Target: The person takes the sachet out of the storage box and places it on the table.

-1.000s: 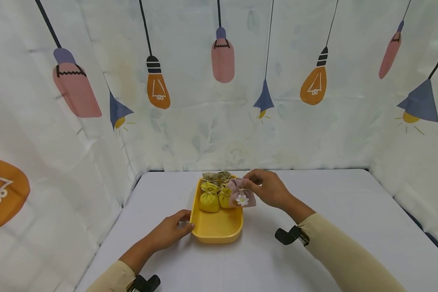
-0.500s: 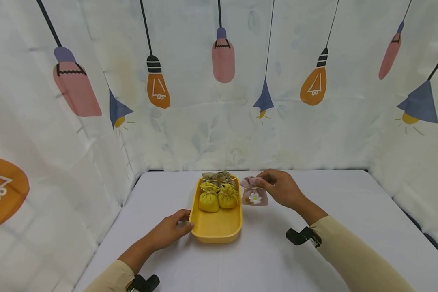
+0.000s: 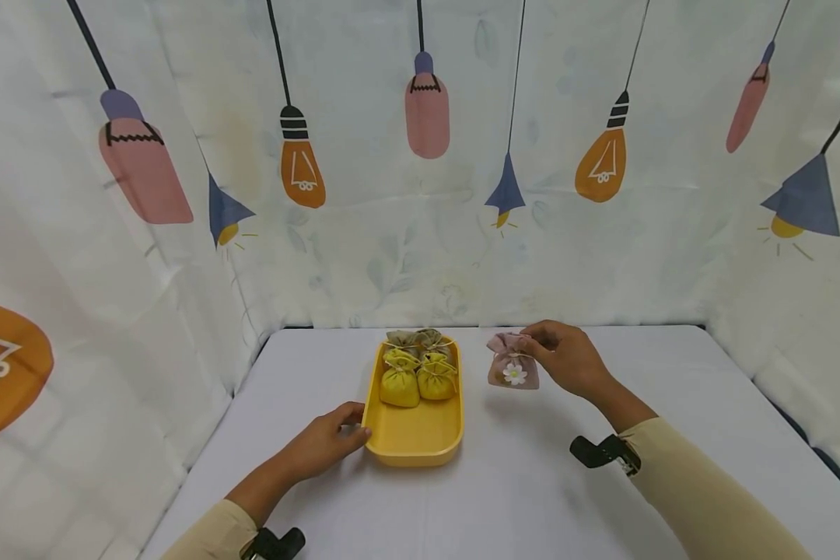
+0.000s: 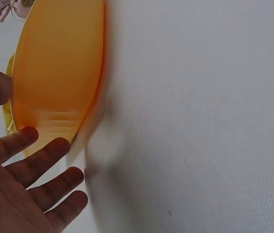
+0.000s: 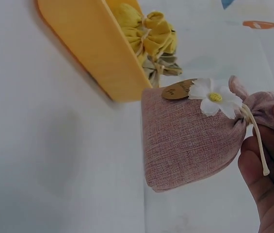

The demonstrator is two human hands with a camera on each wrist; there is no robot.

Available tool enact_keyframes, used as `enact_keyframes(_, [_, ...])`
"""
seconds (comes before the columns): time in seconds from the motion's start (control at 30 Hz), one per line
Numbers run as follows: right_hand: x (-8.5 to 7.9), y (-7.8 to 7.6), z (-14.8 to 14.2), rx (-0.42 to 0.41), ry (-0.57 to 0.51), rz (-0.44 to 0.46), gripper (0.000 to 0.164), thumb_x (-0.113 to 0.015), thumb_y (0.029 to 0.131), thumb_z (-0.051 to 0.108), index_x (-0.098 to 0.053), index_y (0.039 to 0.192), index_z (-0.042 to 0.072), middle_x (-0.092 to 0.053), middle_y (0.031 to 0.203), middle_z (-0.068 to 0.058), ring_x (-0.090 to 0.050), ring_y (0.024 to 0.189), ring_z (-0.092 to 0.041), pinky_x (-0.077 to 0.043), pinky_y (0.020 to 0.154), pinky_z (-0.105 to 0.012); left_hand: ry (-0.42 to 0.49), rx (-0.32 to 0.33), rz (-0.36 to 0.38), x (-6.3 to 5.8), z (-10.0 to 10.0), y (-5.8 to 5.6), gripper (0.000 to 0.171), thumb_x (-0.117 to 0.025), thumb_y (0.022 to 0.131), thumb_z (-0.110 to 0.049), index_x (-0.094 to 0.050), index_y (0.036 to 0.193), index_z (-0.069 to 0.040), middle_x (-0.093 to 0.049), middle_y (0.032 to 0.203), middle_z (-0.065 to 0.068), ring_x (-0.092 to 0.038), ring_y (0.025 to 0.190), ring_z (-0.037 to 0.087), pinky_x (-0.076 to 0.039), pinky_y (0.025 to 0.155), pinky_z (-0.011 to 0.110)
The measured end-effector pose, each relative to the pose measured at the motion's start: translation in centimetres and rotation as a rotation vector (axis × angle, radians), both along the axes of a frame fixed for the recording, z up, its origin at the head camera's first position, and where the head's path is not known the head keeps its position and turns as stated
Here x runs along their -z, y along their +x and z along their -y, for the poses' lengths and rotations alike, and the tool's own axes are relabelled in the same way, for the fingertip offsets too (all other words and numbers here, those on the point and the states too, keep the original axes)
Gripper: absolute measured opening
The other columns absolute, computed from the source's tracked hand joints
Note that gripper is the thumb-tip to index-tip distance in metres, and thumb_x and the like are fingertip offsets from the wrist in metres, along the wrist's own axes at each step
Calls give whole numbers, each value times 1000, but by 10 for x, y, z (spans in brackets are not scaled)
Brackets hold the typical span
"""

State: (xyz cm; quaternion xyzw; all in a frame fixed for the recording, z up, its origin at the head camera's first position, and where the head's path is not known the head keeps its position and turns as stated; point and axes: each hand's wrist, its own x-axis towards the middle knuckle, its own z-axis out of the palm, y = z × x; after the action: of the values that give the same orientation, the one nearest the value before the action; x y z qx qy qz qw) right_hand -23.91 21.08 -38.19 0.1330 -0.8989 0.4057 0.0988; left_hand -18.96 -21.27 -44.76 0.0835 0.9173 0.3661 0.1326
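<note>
A pink drawstring pouch point(image 3: 513, 362) hangs above the table, to the right of the yellow tray point(image 3: 414, 447). My right hand point(image 3: 567, 359) pinches it by its gathered neck. In the right wrist view the pouch point(image 5: 190, 141) carries a white flower, a small brown tag and a cream cord. At the tray's left side, my left hand point(image 3: 327, 442) holds the rim, thumb over the edge and fingers along the outer wall point(image 4: 59, 73). Two yellow pouches point(image 3: 400, 381) sit upright in the tray's middle. Behind them are grey-green pouches point(image 3: 430, 340), partly hidden.
The tray stands on a white-covered table point(image 3: 672, 435). Its front part shows bare floor. A white curtain point(image 3: 427, 264) printed with hanging lamps closes off the back and both sides.
My right hand has carried the pink pouch rightward, from over the tray's right edge to beyond it. The left hand and the tray have stayed in place.
</note>
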Motion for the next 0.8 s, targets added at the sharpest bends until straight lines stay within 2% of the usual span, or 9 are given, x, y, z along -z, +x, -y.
enact_keyframes(0.27, [0,3,-20,31,15,23,38,-63,102,46,-72,119,13,-73,108,-4,-67,104,-27,-54,81,-46,-5,-14,13,0,-1,2,53,-67,99,-46,-56,142,-18,-63,133,0,-53,131,31,-41,107,60])
enact_keyframes(0.5, [2,3,-33,68,53,18,42,-62,101,48,-71,122,13,-73,114,-8,-67,108,-31,-54,86,-53,-6,-12,8,1,-1,0,54,-66,99,-47,-55,142,-17,-63,134,1,-52,131,32,-40,108,61])
enact_keyframes(0.8, [1,8,-50,95,62,29,49,-59,102,50,-68,128,9,-71,119,-14,-65,112,-36,-53,87,-55,-8,-19,13,2,-1,-1,53,-67,98,-47,-57,141,-18,-64,132,0,-54,130,30,-43,106,59])
